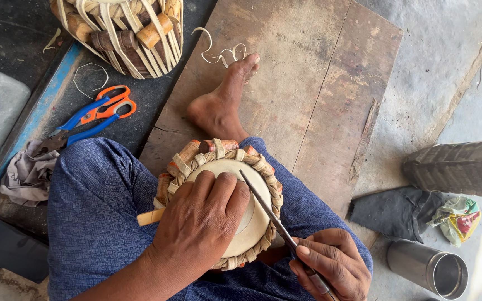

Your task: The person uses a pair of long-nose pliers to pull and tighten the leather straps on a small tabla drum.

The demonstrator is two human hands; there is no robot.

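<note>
Both hands work on one small tabla drum (pixel 252 223) in your lap. Your left hand (pixel 202 223) lies flat, fingers spread, pressing its pale skin head. Your right hand (pixel 330 267) pinches a thin metal blade (pixel 269 212), whose tip touches the head just beside your left fingertips (pixel 241 187).

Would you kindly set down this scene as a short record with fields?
Setting: person seated on the floor, bare foot on a wooden board
Left hand: palm pressed flat on the skin of a small drum in the lap
Right hand: grips a thin metal tool, tip at the drumhead
Nearby: orange scissors, blue-handled pliers, second laced drum, steel cup
</note>
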